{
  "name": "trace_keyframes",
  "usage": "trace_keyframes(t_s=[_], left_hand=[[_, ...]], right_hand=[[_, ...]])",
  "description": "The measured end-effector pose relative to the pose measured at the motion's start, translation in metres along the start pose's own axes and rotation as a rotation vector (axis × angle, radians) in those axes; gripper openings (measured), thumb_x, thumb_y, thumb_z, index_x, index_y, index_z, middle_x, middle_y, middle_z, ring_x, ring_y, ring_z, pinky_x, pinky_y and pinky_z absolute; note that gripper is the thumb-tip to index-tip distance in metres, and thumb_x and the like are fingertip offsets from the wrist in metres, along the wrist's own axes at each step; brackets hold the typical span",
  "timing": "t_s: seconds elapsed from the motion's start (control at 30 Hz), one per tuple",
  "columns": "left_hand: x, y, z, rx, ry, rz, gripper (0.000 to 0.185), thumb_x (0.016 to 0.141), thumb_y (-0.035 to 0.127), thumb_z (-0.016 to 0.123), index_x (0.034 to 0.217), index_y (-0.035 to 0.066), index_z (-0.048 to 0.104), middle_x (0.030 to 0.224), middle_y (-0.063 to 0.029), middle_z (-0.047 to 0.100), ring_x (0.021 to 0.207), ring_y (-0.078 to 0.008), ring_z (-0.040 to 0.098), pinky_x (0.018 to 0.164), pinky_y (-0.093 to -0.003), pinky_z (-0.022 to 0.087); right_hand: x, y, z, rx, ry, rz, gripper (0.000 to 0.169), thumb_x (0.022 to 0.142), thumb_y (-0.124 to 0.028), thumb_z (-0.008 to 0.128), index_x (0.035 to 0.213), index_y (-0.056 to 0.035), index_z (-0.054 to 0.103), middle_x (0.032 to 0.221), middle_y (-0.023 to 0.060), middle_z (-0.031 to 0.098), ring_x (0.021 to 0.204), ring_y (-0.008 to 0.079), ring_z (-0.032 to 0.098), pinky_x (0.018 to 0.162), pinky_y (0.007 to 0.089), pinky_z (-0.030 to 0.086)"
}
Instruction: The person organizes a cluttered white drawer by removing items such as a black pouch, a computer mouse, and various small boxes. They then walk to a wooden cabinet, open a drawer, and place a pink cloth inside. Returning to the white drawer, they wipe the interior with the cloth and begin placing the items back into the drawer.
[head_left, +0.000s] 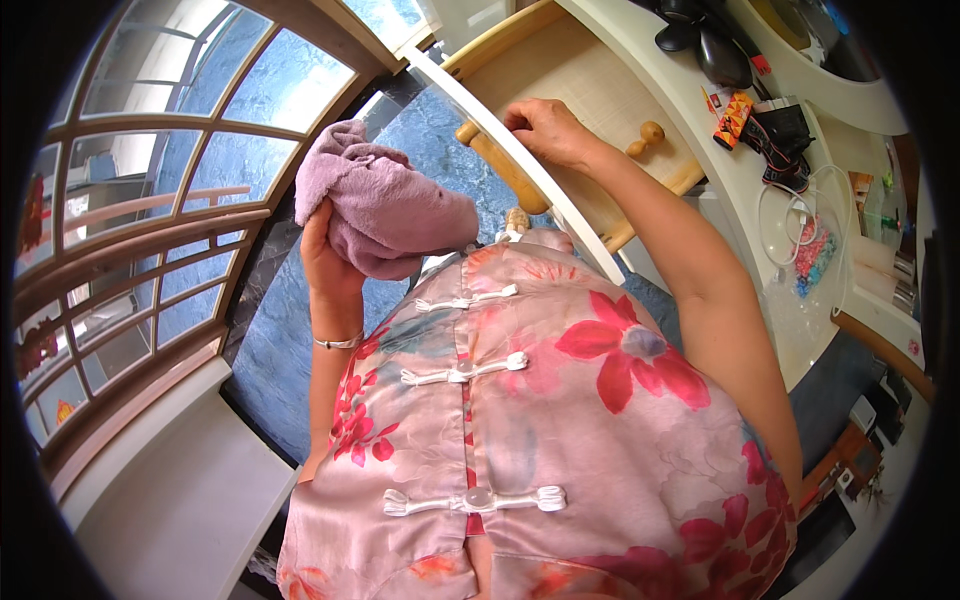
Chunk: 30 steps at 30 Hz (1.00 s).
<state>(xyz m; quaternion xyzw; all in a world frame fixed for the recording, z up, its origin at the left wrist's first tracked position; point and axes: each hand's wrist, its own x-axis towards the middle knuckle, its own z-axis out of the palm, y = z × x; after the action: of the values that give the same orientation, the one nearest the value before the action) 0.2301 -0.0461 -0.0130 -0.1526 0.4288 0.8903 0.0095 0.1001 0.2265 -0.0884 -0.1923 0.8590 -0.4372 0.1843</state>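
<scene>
My left hand (322, 255) grips a bunched mauve terry towel (390, 202) from below and from the side. A bangle circles that wrist. To the right, a drawer stands pulled out, with a white front (570, 217) and a pale wooden inside (555, 52). My right hand (555, 135) is over the drawer with bent fingers, their tips close against the inner side of the white front. Whether they pinch anything is hidden. A turned wooden handle (502, 169) sits on the outer face of the front. Inside the drawer lies a small gourd-shaped wooden piece (646, 139).
Right of the drawer, the white countertop (787, 315) carries a black object (720, 60), an orange patterned box (733, 120), a white cable (769, 225) and a bag of pink and blue bits (816, 255). A wood-framed glass lattice (210, 124) borders the left, above the blue floor (277, 375).
</scene>
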Motion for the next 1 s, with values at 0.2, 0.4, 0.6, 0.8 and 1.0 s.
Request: trace_keyframes(t_s=[0.2,0.4,0.6,0.8,1.0], left_hand=[[0.06,0.01,0.016,0.053,-0.085,-0.102,0.047,0.089,0.028,0.044,0.127,-0.001,0.042,0.126,-0.0162,0.048,0.116,-0.0282,0.047,0.102,-0.0403,0.033],[0.136,0.01,0.028,0.047,-0.323,-0.268,0.046,0.087,0.023,0.047,0.125,-0.002,0.042,0.124,-0.0168,0.05,0.114,-0.0279,0.048,0.099,-0.0399,0.036],[0.185,-0.005,0.05,0.176,-0.46,-0.41,0.049,0.086,0.025,0.047,0.125,-0.003,0.042,0.124,-0.0183,0.049,0.114,-0.0301,0.048,0.1,-0.0407,0.035],[0.199,-0.031,0.061,0.182,-0.551,-0.491,0.049,0.086,0.025,0.048,0.125,-0.004,0.042,0.122,-0.018,0.051,0.113,-0.0294,0.049,0.099,-0.0398,0.036],[0.201,-0.055,0.068,0.234,-0.538,-0.47,0.044,0.084,0.019,0.052,0.121,-0.004,0.045,0.116,-0.0163,0.054,0.105,-0.0258,0.054,0.093,-0.0365,0.041]], right_hand=[[-0.022,-0.002,-0.041,1.134,0.167,0.301,0.011,0.086,-0.006,0.057,0.095,-0.002,0.055,0.087,0.0043,0.06,0.077,0.0113,0.06,0.069,0.0223,0.052],[-0.048,-0.021,-0.059,1.409,0.374,0.129,0.011,0.086,-0.006,0.057,0.096,-0.0029,0.055,0.09,0.0061,0.06,0.078,0.0123,0.059,0.07,0.023,0.052],[-0.072,-0.031,-0.063,1.36,0.618,0.054,0.009,0.087,-0.009,0.055,0.095,-0.004,0.054,0.086,0.0062,0.06,0.073,0.0102,0.057,0.063,0.0206,0.049],[-0.097,-0.018,-0.055,1.196,0.871,0.129,0.007,0.086,-0.008,0.054,0.092,-0.0034,0.053,0.076,0.0051,0.059,0.06,0.0112,0.056,0.054,0.0214,0.046],[-0.147,-0.001,-0.042,0.642,1.199,0.449,0.012,0.086,-0.003,0.047,0.096,-0.001,0.053,0.074,0.006,0.057,0.055,0.0093,0.054,0.05,0.0216,0.044]])
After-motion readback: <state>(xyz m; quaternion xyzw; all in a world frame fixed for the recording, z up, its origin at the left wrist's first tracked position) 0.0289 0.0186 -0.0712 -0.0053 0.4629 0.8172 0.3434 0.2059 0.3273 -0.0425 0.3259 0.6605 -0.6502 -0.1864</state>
